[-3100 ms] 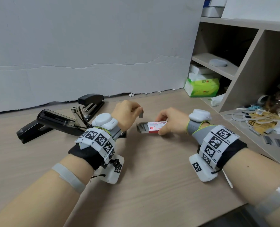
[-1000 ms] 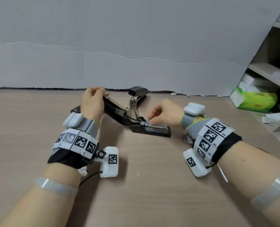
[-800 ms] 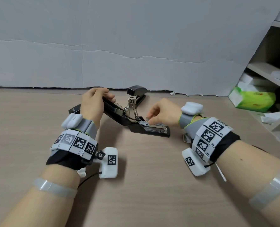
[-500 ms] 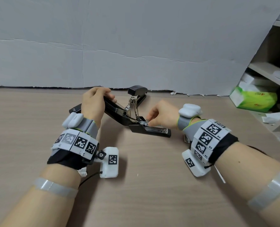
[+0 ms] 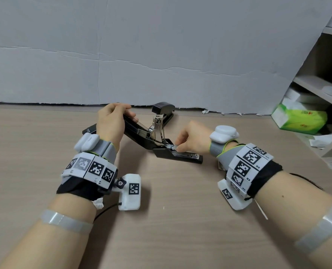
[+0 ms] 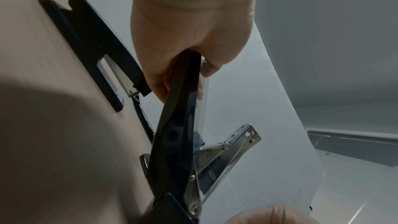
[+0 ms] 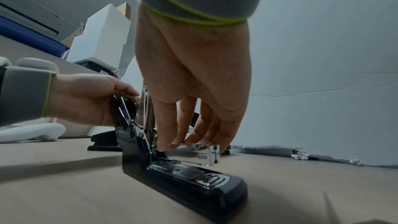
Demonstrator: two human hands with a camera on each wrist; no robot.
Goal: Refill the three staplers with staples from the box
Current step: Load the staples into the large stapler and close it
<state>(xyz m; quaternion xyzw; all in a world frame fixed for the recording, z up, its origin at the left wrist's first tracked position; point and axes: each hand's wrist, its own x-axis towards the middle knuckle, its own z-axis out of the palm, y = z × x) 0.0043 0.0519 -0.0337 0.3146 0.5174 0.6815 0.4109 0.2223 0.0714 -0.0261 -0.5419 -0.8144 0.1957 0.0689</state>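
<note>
The left hand [image 5: 110, 123] grips the raised black top arm of the open stapler [image 5: 177, 157], fingers curled round it. The stapler base rests on the wooden desk [image 5: 171, 230], between the two hands. The metal magazine rail [image 7: 193, 153] lies exposed above the base. The right hand [image 5: 194, 138] bends its fingertips [image 7: 164, 144] down onto this rail, pinching at its top edge. A second black stapler [image 5: 164, 111] lies behind, near the grey wall. Far right, a green tissue pack [image 5: 301, 118] sits under the shelf.
</note>
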